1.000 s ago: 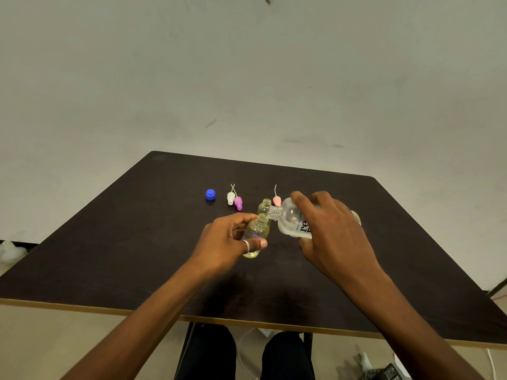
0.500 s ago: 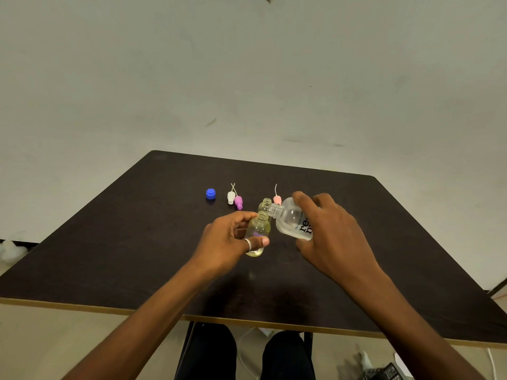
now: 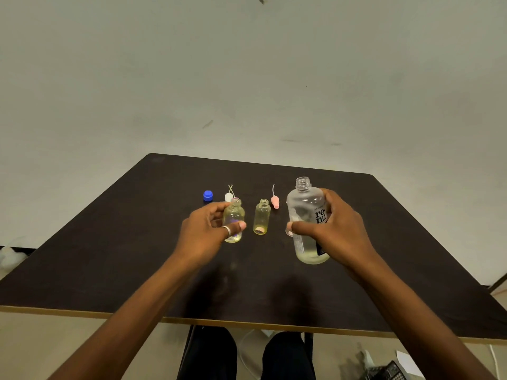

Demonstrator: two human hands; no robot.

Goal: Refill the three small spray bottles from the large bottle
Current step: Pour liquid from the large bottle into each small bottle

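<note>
Holding the large bottle upright, the right hand has its grip clamped round the frosted body, thumb across the front and fingers over the label; the neck is uncapped and only a shallow pool of yellowish liquid sits at the bottom. The base looks to be at or just above the tabletop; which, I cannot tell. The left hand has its grip closed on one small spray bottle, thumb in front and fingers behind, and that bottle shows pale liquid well up its body. A second small bottle stands free between the two hands, open-necked and also tinted yellow. A third small bottle may stand just behind the right thumb, where a bit of clear rim shows, but it is mostly hidden. Beyond the bottles lie the removed tops: a blue cap, a white sprayer head with its dip tube, and a pink sprayer head; a purple one, if present, is hidden behind the held bottle.

Judging by this, pouring into the held bottle is finished and the step in hand is the changeover. The next move calls for releasing the filled bottle, steadying whichever one is unfilled, and tipping the large bottle slowly, neck to neck, since both openings are narrow and little liquid remains.
</note>
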